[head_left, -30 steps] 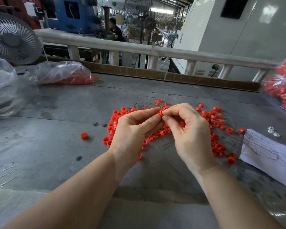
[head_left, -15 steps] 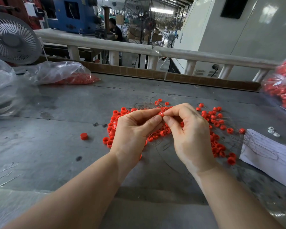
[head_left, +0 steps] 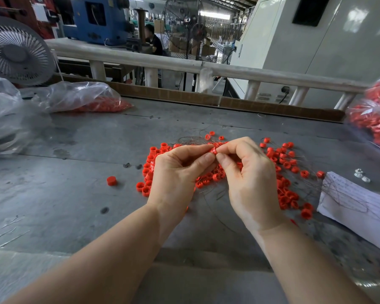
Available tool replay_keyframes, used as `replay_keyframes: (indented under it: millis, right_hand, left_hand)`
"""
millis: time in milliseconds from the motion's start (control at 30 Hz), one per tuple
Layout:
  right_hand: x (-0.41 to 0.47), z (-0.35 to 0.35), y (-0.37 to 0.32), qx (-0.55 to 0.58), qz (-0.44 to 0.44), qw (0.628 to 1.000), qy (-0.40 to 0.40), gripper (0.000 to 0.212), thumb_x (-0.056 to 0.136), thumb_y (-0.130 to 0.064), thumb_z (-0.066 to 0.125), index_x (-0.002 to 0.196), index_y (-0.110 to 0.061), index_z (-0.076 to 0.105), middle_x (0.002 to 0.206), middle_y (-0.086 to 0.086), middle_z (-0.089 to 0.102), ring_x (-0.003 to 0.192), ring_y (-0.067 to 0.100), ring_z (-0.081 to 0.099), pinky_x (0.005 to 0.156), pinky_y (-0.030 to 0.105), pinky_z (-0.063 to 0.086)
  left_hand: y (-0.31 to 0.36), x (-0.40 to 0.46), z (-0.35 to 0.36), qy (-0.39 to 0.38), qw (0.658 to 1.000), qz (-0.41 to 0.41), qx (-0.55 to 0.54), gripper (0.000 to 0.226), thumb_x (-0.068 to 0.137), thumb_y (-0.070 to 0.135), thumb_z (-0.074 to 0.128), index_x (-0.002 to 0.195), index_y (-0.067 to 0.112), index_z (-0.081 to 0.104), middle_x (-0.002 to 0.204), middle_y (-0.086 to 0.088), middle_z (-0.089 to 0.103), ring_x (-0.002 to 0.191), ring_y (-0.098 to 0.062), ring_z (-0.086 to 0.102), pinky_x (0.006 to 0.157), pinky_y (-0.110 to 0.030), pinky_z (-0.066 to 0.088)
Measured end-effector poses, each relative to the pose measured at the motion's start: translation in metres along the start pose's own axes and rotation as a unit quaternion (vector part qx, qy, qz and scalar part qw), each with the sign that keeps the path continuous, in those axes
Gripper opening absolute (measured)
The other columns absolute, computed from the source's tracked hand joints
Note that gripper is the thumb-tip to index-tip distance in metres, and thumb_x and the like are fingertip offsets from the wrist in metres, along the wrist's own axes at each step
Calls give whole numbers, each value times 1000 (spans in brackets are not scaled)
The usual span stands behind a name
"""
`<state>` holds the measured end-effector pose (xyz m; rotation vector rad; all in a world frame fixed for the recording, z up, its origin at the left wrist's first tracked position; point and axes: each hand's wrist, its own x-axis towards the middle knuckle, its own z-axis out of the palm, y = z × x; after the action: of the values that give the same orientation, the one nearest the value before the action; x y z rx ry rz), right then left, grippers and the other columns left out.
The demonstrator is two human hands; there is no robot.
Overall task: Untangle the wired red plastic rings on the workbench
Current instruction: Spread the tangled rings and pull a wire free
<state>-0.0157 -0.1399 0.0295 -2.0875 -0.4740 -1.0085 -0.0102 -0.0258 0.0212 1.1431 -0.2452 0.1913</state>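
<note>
- Bare workbench (head_left: 53,194) lies left of the left hand (head_left: 176,176); paper (head_left: 355,202) lies just right of the right hand (head_left: 250,178).
- Both hands pinch one ring (head_left: 213,150) between their fingertips.
- Wired ring pile (head_left: 285,172) spreads beneath and beyond the hands.

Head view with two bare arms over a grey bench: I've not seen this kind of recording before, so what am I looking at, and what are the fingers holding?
No machine here: a person wears a camera on the head, looking down at their own hands. The left hand and right hand meet above a workbench, together pinching one red ring. Beneath them lies a tangled pile of red rings strung on thin wire. A single loose ring sits apart to the left. Plastic bags of rings and a paper sheet lie at the edges.
</note>
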Motion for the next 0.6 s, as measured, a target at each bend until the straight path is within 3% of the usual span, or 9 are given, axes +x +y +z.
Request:
replay_keyframes:
  millis: [600]
  right_hand:
    - [1,-2,1,-17,-27,999,-20,7,81,2,59,78,0,64,78,5,59,75,19,57,70,24,44]
  left_hand:
    - [1,0,-2,-2,1000,-15,6,13,76,-2,66,86,4,70,75,-3,74,74,-11,71,65,-15,53]
